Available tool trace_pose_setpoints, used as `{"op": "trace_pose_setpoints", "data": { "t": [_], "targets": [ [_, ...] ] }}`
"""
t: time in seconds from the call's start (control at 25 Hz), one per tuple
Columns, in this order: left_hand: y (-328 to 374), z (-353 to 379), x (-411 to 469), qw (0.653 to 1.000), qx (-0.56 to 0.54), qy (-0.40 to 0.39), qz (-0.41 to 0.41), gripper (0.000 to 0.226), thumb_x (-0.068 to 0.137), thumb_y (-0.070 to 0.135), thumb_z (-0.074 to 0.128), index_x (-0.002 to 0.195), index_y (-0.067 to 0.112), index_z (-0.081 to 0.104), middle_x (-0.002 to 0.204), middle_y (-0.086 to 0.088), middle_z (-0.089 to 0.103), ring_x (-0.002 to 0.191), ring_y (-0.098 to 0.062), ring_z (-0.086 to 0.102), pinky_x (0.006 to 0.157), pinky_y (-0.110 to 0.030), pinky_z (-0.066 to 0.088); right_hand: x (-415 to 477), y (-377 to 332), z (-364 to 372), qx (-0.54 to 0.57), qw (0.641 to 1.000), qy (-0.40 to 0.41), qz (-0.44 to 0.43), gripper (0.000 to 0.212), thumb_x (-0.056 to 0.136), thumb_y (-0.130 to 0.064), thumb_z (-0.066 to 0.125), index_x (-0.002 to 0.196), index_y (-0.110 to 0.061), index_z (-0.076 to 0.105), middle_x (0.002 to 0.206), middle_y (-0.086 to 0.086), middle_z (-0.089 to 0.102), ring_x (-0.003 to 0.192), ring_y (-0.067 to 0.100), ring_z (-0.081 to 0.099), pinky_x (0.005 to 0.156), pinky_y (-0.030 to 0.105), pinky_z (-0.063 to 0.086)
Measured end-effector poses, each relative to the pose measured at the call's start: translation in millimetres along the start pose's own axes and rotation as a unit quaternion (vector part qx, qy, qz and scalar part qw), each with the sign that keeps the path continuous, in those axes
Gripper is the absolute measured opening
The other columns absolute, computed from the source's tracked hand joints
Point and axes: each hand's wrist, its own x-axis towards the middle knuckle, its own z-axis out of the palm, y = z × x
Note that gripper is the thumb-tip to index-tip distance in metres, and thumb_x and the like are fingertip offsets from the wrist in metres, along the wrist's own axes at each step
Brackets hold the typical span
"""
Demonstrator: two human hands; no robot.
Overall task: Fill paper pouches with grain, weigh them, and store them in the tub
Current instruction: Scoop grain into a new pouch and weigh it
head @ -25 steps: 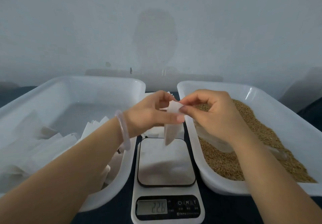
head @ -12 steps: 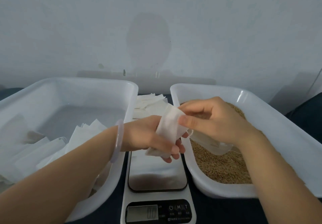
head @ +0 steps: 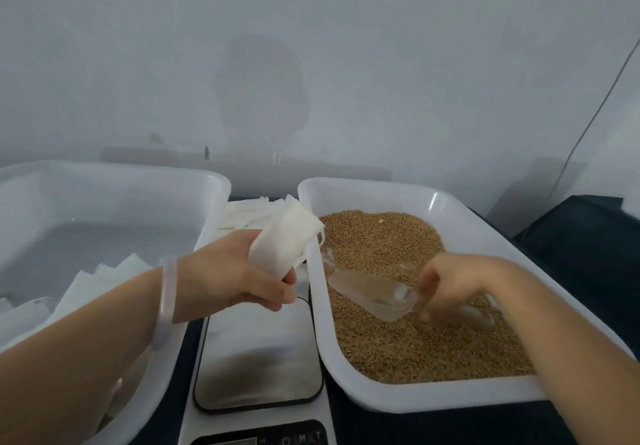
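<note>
Pale grey wall behind, dark cloth underfoot: at a small packing bench, a person has moved from opening to filling. Half a second ago both hands were working one paper pouch [head: 284, 240] above the scale [head: 256, 351]. Now they have parted.

The left hand [head: 235, 278], a pale bangle [head: 168, 292] at its wrist, holds the pouch alone. Its fingers are wrapped round the lower half, and the gathered mouth is tipped up and toward the rim of the grain tub [head: 450, 202]. The pouch has travelled right with it and now sits just beside that rim, above the far edge of the scale.

The right hand [head: 450, 285] has dropped into the grain [head: 381, 237]. Its fingers are curled at the handle of a clear plastic scoop [head: 374, 292] that lies on the heap with its bowl pointing at the pouch. Motion blur hides how firm that hold is.

Seemingly the pouch is now open enough to take a load, and the first scoopful looks to be next; no grain shows in the scoop yet. Weighing and storing are not yet done for this pouch. Spare flat pouches [head: 249, 212] are stacked between the tubs, and white pouches [head: 104, 271] already lie in the storage tub [head: 214, 181] at left. The likely risk is grain spilling over the rim onto the scale if mouth and scoop miss each other.
</note>
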Motion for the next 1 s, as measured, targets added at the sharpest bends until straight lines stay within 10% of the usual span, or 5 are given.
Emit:
{"op": "trace_pose_setpoints", "data": {
  "t": [0.12,0.36,1.0],
  "targets": [
    [-3,-3,3,0.998,-0.041,0.054,-0.012,0.047,0.054,-0.01,0.074,0.099,-0.009,0.059,0.064,-0.007,0.062,0.058,-0.015,0.063,0.053,-0.023,0.053,10,0,12,0.062,0.996,0.065,-0.012,0.022,0.075,-0.022,0.075,0.093,-0.032,0.067,0.09,-0.02,0.057,0.083,0.001,0.056,0.059,0.015,0.042],
    [0,-1,0,0.996,-0.042,0.074,-0.017,0.045,0.05,-0.002,0.072,0.094,0.001,0.063,0.062,-0.005,0.06,0.059,-0.015,0.063,0.058,-0.03,0.056,6,-8,2,-0.016,0.973,0.222,-0.054,0.031,0.066,-0.033,0.082,0.083,-0.043,0.057,0.088,-0.024,0.049,0.098,0.011,0.047,0.098,0.04,0.039],
    [1,3,-1,0.995,0.024,0.101,-0.005,0.045,0.05,0.002,0.078,0.091,0.013,0.063,0.067,-0.004,0.062,0.059,-0.014,0.062,0.052,-0.025,0.051,5,18,-2,0.166,0.957,0.217,-0.095,0.037,0.068,-0.024,0.083,0.095,-0.042,0.065,0.099,-0.022,0.063,0.098,0.002,0.058,0.094,0.03,0.045]
  ]
}}
